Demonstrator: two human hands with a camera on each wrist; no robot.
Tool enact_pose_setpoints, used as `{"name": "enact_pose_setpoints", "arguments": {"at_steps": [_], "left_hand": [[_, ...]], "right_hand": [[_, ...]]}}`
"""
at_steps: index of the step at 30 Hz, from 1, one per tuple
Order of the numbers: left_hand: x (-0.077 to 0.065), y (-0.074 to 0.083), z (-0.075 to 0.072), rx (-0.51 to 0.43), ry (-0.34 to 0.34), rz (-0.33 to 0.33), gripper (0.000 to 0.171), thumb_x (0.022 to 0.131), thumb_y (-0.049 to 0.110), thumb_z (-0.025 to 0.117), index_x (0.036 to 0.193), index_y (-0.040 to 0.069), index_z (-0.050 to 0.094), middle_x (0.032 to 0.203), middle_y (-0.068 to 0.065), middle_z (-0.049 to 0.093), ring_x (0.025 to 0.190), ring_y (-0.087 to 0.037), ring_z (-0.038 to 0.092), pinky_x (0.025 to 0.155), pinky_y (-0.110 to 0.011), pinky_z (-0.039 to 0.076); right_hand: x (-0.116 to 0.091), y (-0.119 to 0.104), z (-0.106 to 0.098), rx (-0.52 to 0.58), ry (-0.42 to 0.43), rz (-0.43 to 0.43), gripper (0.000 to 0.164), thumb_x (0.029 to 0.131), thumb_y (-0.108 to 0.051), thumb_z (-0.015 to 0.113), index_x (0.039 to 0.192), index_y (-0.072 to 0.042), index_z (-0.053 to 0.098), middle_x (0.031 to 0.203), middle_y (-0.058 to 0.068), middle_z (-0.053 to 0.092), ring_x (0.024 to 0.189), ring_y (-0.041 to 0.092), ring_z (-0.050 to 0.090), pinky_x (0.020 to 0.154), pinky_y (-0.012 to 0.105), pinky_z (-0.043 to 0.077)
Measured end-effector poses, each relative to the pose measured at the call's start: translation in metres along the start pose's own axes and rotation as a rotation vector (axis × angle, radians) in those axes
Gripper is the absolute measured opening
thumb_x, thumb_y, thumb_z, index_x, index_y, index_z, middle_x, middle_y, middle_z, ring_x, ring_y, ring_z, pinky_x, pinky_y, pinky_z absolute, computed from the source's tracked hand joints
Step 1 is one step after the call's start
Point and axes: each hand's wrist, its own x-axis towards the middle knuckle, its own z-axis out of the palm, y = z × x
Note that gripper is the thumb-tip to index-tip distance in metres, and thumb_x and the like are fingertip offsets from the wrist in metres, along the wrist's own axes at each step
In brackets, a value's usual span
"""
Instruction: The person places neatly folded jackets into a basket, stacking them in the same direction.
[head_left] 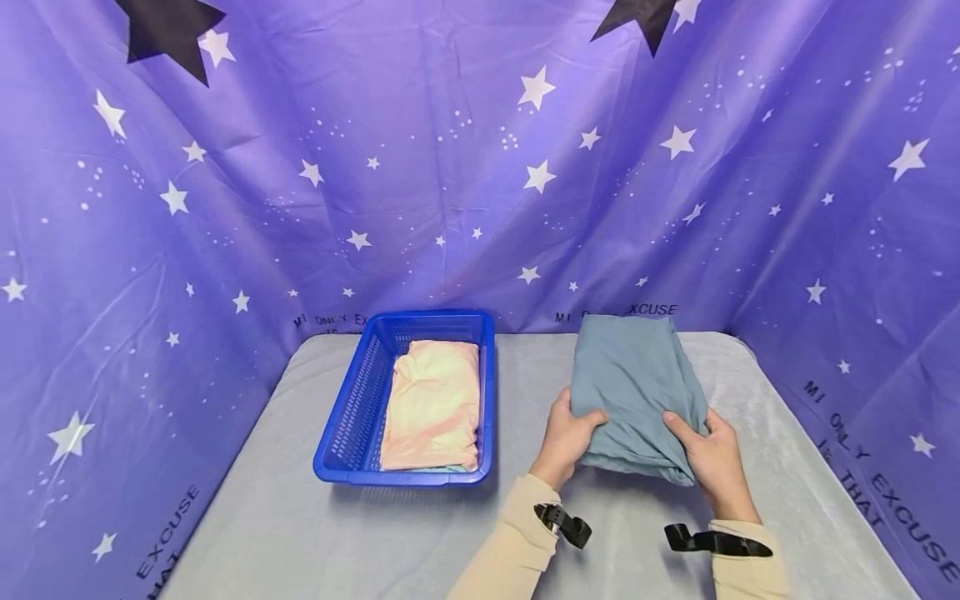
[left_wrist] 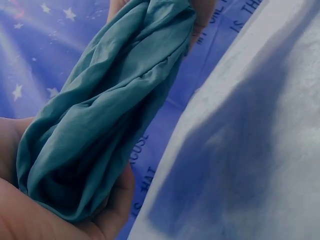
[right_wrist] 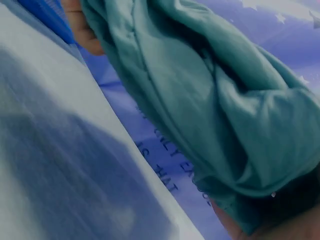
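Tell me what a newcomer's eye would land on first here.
Probably the purple, star-printed curtain, which fills the background and both sides of the table. Next, the bright blue basket, left of centre on the table, with a folded pink cloth inside. To its right, the left hand and right hand hold a folded blue-green cloth above the table.

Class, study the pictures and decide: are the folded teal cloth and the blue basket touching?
Apart. The head view shows it: a strip of bare grey tabletop lies between the blue basket and the teal cloth.
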Motion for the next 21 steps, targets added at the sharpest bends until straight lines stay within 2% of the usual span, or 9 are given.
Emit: {"name": "enact_pose_setpoints", "arguments": {"at_steps": [3,7,9,11,14,18,21], "left_hand": [[0.001,0.004,-0.006,-0.020,0.015,0.000,0.043,0.081,0.005,0.073,0.121,0.014,0.064,0.111,-0.001,0.068,0.093,-0.012,0.061,0.087,-0.030,0.051],[0.000,0.010,-0.016,0.000,0.023,0.003,0.044,0.081,0.006,0.074,0.123,0.015,0.064,0.111,0.000,0.068,0.092,-0.012,0.062,0.086,-0.030,0.052],[-0.001,0.013,-0.021,0.016,0.021,0.012,0.046,0.082,0.007,0.074,0.125,0.015,0.063,0.113,0.000,0.068,0.094,-0.011,0.062,0.087,-0.030,0.052],[-0.002,0.017,-0.025,0.020,0.024,0.017,0.046,0.082,0.007,0.074,0.126,0.015,0.063,0.114,0.000,0.068,0.094,-0.011,0.062,0.088,-0.030,0.052],[-0.003,0.023,-0.032,0.031,0.028,0.034,0.047,0.081,0.007,0.074,0.126,0.013,0.063,0.114,-0.002,0.068,0.094,-0.011,0.061,0.088,-0.029,0.052],[-0.005,0.032,-0.040,0.057,0.035,0.057,0.046,0.082,0.007,0.075,0.126,0.011,0.063,0.114,-0.003,0.068,0.094,-0.011,0.060,0.088,-0.029,0.052],[-0.005,0.037,-0.045,0.070,0.036,0.073,0.046,0.081,0.008,0.075,0.125,0.009,0.063,0.113,-0.005,0.068,0.094,-0.010,0.059,0.089,-0.029,0.052]], "right_hand": [[0.002,-0.003,0.006,0.006,-0.018,0.002,0.067,0.099,-0.028,0.069,0.150,0.007,0.043,0.109,-0.033,0.058,0.098,-0.018,0.057,0.083,0.005,0.049],[0.003,-0.007,0.013,0.010,-0.061,0.004,0.067,0.099,-0.029,0.068,0.150,0.007,0.042,0.114,-0.029,0.058,0.101,-0.019,0.055,0.085,0.005,0.047],[0.003,-0.009,0.015,0.004,-0.089,-0.001,0.067,0.100,-0.029,0.067,0.151,0.006,0.042,0.124,-0.019,0.060,0.103,-0.019,0.054,0.087,0.005,0.047],[0.004,-0.011,0.017,-0.017,-0.126,-0.015,0.068,0.101,-0.030,0.065,0.153,0.004,0.040,0.138,-0.004,0.058,0.107,-0.018,0.053,0.089,0.005,0.046],[0.006,-0.015,0.018,-0.038,-0.190,-0.033,0.070,0.103,-0.032,0.062,0.158,0.000,0.034,0.157,0.017,0.043,0.121,-0.010,0.050,0.093,0.004,0.043],[0.007,-0.021,0.021,-0.050,-0.248,-0.043,0.072,0.104,-0.033,0.060,0.161,-0.003,0.028,0.163,0.023,0.033,0.133,0.001,0.045,0.094,0.004,0.041],[0.007,-0.024,0.024,-0.040,-0.266,-0.054,0.071,0.104,-0.032,0.060,0.159,-0.001,0.030,0.160,0.024,0.036,0.125,-0.006,0.049,0.094,0.006,0.044]]}}
